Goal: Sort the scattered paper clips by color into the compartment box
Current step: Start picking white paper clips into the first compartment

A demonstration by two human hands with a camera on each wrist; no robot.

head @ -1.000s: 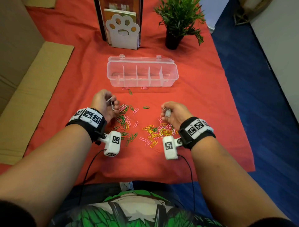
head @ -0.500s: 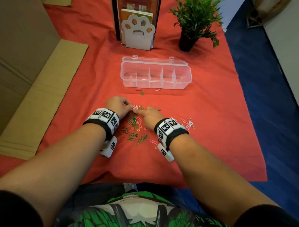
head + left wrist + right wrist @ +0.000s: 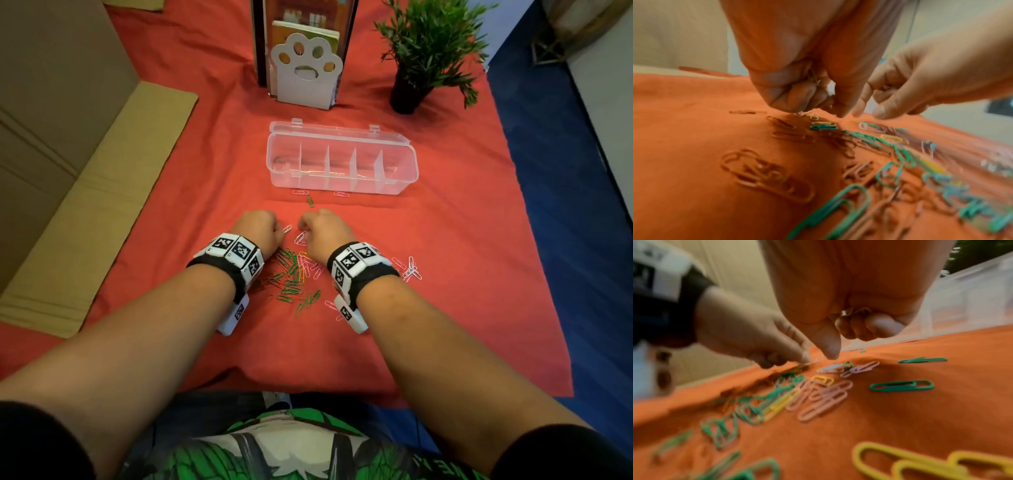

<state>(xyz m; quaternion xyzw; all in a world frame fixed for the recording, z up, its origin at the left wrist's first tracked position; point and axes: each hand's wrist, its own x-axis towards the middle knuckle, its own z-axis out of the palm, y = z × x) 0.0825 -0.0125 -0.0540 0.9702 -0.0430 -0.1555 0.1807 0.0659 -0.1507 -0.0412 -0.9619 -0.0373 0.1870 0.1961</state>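
Coloured paper clips (image 3: 293, 274) lie heaped on the red cloth: green, pink, yellow and white. My left hand (image 3: 274, 226) is at the heap's far edge, fingers curled round a few pale clips (image 3: 813, 78), thumb and forefinger tips down at the cloth beside a white clip (image 3: 287, 229). My right hand (image 3: 305, 229) is just to its right, also curled round clips in the palm (image 3: 852, 313), thumb (image 3: 828, 344) pointing down over a white clip (image 3: 301, 237). The clear compartment box (image 3: 342, 185) stands open farther away; I see no clips in it.
Loose pink and green clips (image 3: 310, 198) lie just in front of the box. A small bunch of white and pink clips (image 3: 411, 270) sits right of my right wrist. A paw-shaped bookend (image 3: 305, 72) and a potted plant (image 3: 421, 58) stand behind the box. Cardboard (image 3: 85, 205) lies at the left.
My right hand moved left across the heap to meet the left hand. Both hands turned knuckles-up and came down to the cloth at the heap's far edge, still gripping clips.
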